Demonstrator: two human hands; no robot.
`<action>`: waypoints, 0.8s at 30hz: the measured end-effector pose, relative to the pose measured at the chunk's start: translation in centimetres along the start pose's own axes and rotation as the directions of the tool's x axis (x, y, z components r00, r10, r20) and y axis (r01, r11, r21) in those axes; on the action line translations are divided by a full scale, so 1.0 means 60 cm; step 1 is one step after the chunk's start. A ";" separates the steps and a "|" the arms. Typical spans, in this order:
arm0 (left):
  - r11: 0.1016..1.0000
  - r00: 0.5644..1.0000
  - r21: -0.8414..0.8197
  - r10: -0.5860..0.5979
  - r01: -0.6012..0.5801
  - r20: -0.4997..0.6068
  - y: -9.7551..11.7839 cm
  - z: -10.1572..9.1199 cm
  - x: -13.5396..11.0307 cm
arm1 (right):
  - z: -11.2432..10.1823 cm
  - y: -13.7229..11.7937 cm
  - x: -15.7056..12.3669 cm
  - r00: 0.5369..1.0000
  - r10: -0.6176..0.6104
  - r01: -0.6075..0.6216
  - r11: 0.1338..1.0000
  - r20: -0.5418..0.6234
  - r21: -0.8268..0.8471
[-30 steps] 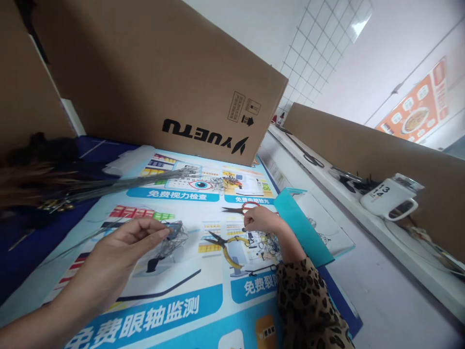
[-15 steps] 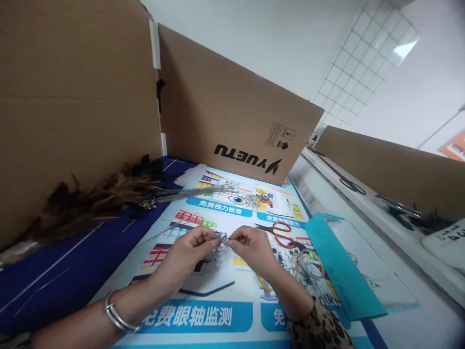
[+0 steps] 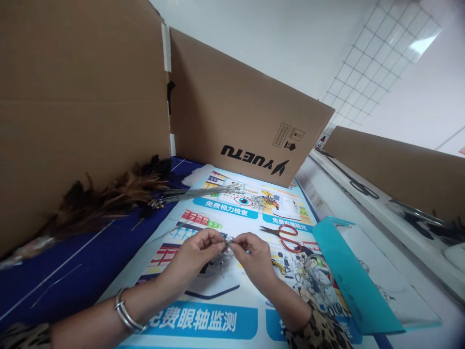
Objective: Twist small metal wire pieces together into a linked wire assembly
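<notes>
- While both hands meet over the printed sheet, the left hand pinches a small wire tangle between thumb and fingertips; the right hand pinches at its other side.
- Wire tangle: held between the fingertips, thin strands hanging below. Handling is under way; judged unfinished, since strands look bunched. Exact stage cannot be told; fingers cover the joint.
- Yellow-handled tool: partly hidden behind the right hand, not held.
- Red-handled scissors: lie beyond the right hand, blades apart, not in use.
- Wire loop pile: right of the right hand, loose and mixed; judged not yet worked through.
- Clear packet with teal flap: beside the pile, some wire pieces visible at it; whether inside or beneath, unclear.
- Metal stem bundle and feathers: farther off, left, untouched.
</notes>
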State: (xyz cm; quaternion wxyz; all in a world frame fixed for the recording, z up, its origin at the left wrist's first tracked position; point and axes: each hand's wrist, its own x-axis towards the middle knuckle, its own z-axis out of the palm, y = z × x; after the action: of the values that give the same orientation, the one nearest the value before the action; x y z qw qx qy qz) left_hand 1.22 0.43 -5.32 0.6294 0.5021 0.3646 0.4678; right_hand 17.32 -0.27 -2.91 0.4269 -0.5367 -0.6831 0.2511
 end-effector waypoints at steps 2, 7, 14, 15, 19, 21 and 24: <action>1.000 1.000 -0.009 -0.006 0.006 -0.001 0.001 0.000 0.000 | 0.000 -0.001 0.000 1.000 -0.010 0.010 1.000 -0.002 -0.005; 0.999 1.000 -0.043 -0.026 0.026 0.002 0.004 0.001 0.000 | 0.004 0.002 -0.002 0.999 -0.035 0.036 0.999 0.010 -0.040; 0.996 0.999 -0.083 -0.029 0.030 0.019 0.000 -0.001 0.003 | 0.005 0.000 -0.004 1.000 -0.030 0.031 0.997 0.008 -0.067; 0.996 0.999 -0.082 -0.027 0.029 0.021 -0.002 -0.002 0.004 | 0.005 0.000 -0.004 1.000 -0.028 0.029 0.997 0.008 -0.070; 0.999 0.999 -0.048 -0.010 0.011 0.033 -0.012 -0.006 0.010 | 0.006 0.000 -0.006 1.000 -0.029 0.030 0.997 0.010 -0.064; 0.999 0.999 -0.033 -0.005 0.006 0.041 -0.014 -0.008 0.012 | 0.006 0.001 -0.007 1.000 -0.023 0.024 0.998 0.016 -0.063; 1.000 0.999 0.002 -0.001 0.001 0.045 -0.015 -0.009 0.012 | 0.006 0.000 -0.008 0.999 -0.016 0.018 0.998 0.035 -0.068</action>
State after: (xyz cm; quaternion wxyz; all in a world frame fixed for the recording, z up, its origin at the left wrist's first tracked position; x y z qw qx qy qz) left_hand 1.13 1.24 -6.32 0.6371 0.5131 0.3510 0.4557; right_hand 17.02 -0.66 -3.26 0.3986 -0.5409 -0.7030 0.2331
